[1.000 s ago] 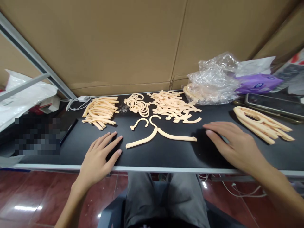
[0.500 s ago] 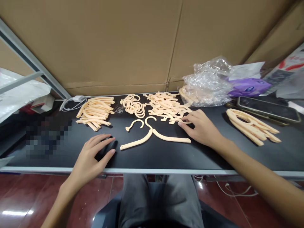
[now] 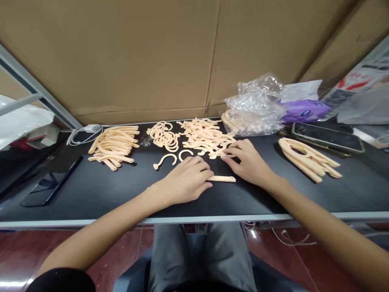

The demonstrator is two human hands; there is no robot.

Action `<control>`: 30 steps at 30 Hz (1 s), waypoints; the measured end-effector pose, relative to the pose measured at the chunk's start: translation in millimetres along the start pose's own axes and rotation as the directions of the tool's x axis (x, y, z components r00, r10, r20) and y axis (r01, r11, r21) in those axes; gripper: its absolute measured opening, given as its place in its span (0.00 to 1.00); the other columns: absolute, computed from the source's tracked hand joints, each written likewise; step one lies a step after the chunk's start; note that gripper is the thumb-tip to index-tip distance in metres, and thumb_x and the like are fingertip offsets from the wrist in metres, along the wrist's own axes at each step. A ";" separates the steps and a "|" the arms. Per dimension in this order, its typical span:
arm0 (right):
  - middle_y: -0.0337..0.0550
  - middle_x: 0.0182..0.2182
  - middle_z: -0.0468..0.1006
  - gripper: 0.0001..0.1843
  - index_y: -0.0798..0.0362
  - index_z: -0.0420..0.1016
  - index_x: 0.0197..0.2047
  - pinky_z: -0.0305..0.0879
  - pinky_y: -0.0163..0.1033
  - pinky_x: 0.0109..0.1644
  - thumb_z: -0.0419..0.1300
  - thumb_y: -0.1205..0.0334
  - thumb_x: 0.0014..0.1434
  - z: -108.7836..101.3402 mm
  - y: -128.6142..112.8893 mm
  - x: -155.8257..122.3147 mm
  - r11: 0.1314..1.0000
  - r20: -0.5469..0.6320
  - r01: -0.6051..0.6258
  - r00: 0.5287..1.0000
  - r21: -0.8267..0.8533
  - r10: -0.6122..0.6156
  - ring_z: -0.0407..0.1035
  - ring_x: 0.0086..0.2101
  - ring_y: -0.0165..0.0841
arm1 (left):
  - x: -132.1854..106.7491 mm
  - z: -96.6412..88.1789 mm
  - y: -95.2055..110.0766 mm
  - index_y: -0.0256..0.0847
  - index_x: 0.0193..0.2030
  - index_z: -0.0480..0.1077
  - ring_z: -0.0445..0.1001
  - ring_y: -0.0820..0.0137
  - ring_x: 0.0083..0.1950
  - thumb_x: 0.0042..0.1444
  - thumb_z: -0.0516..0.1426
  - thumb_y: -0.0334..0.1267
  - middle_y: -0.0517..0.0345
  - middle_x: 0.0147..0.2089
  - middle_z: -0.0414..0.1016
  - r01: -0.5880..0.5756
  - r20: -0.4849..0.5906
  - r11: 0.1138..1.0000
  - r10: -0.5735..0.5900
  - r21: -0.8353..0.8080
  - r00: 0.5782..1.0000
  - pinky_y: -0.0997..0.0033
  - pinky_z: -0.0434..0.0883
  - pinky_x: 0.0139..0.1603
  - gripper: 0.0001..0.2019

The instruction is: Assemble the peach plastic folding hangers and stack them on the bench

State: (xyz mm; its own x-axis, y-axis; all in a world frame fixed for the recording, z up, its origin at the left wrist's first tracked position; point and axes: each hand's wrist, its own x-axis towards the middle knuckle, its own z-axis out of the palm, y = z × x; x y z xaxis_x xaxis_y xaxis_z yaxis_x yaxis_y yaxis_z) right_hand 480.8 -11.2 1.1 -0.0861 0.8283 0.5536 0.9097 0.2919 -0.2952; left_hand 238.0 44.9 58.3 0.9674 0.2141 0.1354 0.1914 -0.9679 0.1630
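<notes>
A peach plastic hanger (image 3: 224, 178) lies on the black table (image 3: 91, 194). Only its right arm and its hook (image 3: 185, 153) show. My left hand (image 3: 185, 181) lies over its middle and left arm with the fingers closed down on it. My right hand (image 3: 247, 162) rests just right of the hanger, at the near edge of a heap of small peach pieces (image 3: 206, 140). Its thumb and forefinger pinch one piece from that heap. A loose hook (image 3: 164, 159) lies left of my left hand.
A pile of curved arms (image 3: 114, 144) and a pile of hooks (image 3: 162, 136) lie at the back. A clear plastic bag (image 3: 255, 107), stacked hangers (image 3: 306, 156) and a phone (image 3: 326, 136) are at the right. Another phone (image 3: 50, 184) lies at the left. Cardboard walls the back.
My left hand has moved right from the bare table onto the hanger, covering its left arm. My right hand came in from the right to the heap of pieces and stays there.
</notes>
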 end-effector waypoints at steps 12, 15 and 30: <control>0.45 0.33 0.77 0.05 0.50 0.68 0.34 0.59 0.48 0.44 0.56 0.69 0.61 -8.2 -7.0 0.5 0.998 0.079 -0.022 0.997 -0.052 0.026 0.68 0.40 0.42 | -4.9 3.2 -1.0 0.36 0.43 0.69 0.73 0.66 0.42 0.68 0.50 0.34 0.52 0.42 0.75 0.043 -0.030 0.999 -0.044 -0.023 0.999 0.65 0.70 0.44 0.08; 0.50 0.36 0.77 0.09 0.53 0.73 0.42 0.62 0.48 0.45 0.52 0.69 0.65 -8.9 -11.3 -0.1 0.993 0.110 0.078 0.992 -0.086 -0.069 0.67 0.41 0.43 | -7.3 4.6 -0.2 0.36 0.44 0.69 0.74 0.64 0.41 0.68 0.48 0.33 0.52 0.41 0.76 0.049 -0.033 0.997 -0.047 0.061 0.998 0.63 0.69 0.43 0.09; 0.40 0.29 0.78 0.08 0.47 0.71 0.44 0.67 0.42 0.36 0.52 0.56 0.69 -22.1 -30.9 25.6 0.974 -0.013 -0.139 0.990 0.180 0.144 0.71 0.28 0.35 | -8.0 6.7 1.0 0.47 0.61 0.64 0.77 0.65 0.37 0.59 0.51 0.25 0.53 0.47 0.74 0.185 -0.024 0.962 -0.184 0.203 0.983 0.66 0.69 0.34 0.25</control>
State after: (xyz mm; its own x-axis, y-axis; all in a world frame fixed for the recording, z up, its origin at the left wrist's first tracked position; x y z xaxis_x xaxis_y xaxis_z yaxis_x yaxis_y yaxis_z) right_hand 459.4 -9.6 41.6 0.0512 0.8552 0.5158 0.8248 0.2550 -0.5046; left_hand 231.5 41.4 50.8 0.9114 0.3916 0.1265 0.3967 -0.9178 -0.0167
